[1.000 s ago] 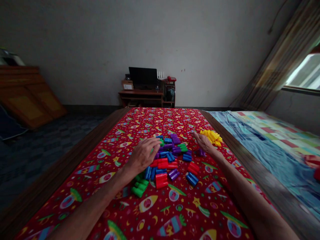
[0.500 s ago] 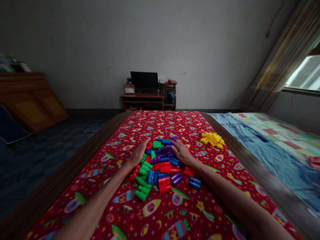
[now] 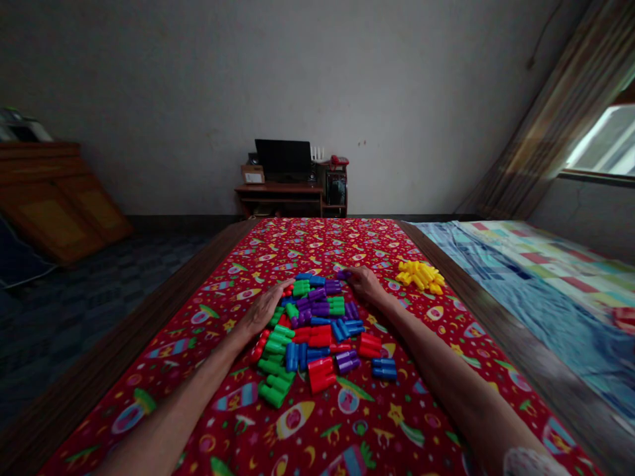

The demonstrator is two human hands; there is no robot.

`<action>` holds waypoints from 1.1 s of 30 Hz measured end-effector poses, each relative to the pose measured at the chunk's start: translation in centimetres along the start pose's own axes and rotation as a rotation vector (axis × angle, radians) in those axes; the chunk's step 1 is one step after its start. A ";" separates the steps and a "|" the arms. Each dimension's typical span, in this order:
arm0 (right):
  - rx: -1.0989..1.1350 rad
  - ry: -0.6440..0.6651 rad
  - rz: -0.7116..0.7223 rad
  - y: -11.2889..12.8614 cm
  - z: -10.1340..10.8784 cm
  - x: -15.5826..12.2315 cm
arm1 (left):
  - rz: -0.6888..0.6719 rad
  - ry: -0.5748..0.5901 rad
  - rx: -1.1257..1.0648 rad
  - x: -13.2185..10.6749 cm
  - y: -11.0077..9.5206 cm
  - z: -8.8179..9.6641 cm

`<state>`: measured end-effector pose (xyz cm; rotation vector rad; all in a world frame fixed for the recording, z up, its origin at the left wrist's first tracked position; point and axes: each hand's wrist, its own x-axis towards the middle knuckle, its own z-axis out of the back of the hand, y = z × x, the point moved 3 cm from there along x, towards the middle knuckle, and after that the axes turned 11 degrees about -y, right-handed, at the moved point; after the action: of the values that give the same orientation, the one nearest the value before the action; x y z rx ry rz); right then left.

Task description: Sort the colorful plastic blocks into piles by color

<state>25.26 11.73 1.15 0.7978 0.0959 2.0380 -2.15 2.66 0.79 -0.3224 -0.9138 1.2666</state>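
A heap of green, blue, red and purple plastic blocks (image 3: 317, 327) lies on the red patterned cloth (image 3: 317, 430) in the middle of the table. My left hand (image 3: 262, 307) rests flat against the heap's left side, fingers stretched out. At the heap's far right edge my right hand (image 3: 364, 283) lies over the blocks, its fingers extended and touching a purple block (image 3: 343, 274). A separate small pile of yellow blocks (image 3: 421, 276) sits to the right, apart from both hands.
The wooden table edge (image 3: 501, 324) runs along the right, beside a bed with a colourful checked sheet (image 3: 546, 277). A desk with a dark monitor (image 3: 284, 158) stands at the far wall. A wooden cabinet (image 3: 54, 198) is at the left.
My right hand came in from the yellow pile to the heap's right side. My left hand slid from on top of the blocks to their left edge. The blocks now sit closer together.
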 end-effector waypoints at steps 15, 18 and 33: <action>0.103 -0.017 0.156 2.9 0.8 -1.0 | -0.015 -0.015 0.032 0.1 -0.4 0.3; 0.181 0.142 0.275 5.0 -0.5 -0.3 | -0.009 -0.005 0.026 0.1 -0.2 0.2; -0.099 -0.158 -0.120 -1.1 5.4 -0.1 | -0.007 -0.051 0.017 0.1 -0.6 0.7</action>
<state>29.24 11.00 4.97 0.8669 -0.0451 1.8457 -2.23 2.39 1.68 -0.2738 -0.9462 1.2805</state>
